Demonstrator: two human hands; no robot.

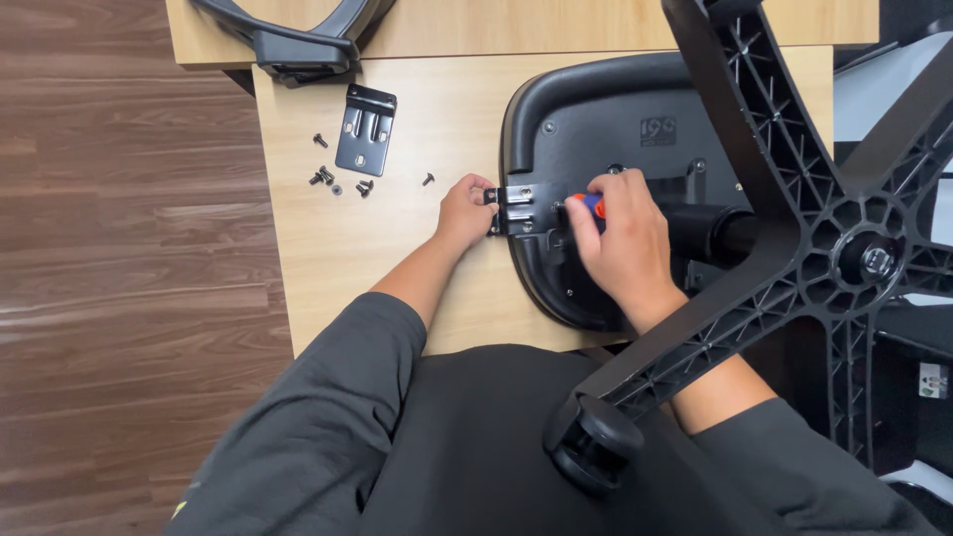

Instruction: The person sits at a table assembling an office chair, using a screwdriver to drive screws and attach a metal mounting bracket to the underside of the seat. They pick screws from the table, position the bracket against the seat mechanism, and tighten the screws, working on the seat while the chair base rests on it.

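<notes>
An upturned black office chair seat lies on a light wooden table, its star base and a caster wheel rising toward me. A black metal bracket sits at the seat's left edge. My left hand pinches that bracket's outer end. My right hand is closed around a screwdriver with an orange and blue handle, pointed at the bracket.
A second black bracket lies on the table to the upper left, with several loose black screws beside it. A black chair armrest rests at the table's far edge. Wooden floor lies left of the table.
</notes>
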